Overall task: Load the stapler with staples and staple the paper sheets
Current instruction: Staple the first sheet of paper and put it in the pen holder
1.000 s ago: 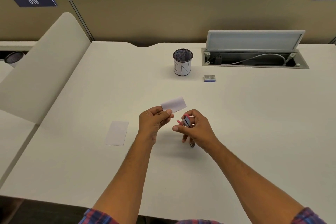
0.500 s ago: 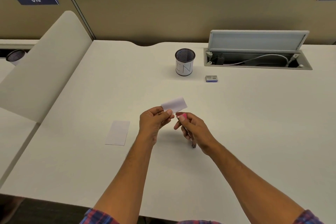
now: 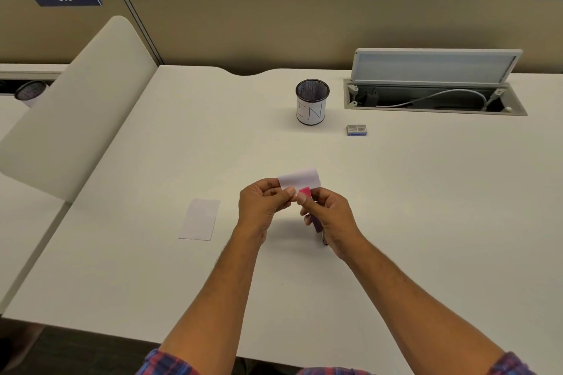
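Observation:
My left hand (image 3: pixel 263 202) pinches a small white paper sheet (image 3: pixel 300 177) by its near-left corner, held above the desk. My right hand (image 3: pixel 330 216) grips a small pink stapler (image 3: pixel 305 192), whose pink front end overlaps the paper's lower edge between the two hands; its dark rear part pokes out below my palm. Whether the paper sits inside the stapler's jaws is hidden by my fingers. A second white paper sheet (image 3: pixel 199 219) lies flat on the desk to the left. A small staple box (image 3: pixel 356 129) rests farther back.
A mesh pen cup (image 3: pixel 312 102) marked "IN" stands at the back centre. Right of it, an open cable hatch (image 3: pixel 434 99) with a raised lid and a white cable. The white desk (image 3: pixel 152 253) has a curved divider panel (image 3: pixel 79 103) on its left side.
My right hand turned the stapler and brought it up and left until its pink end met the paper's lower edge. The left hand kept the sheet almost still.

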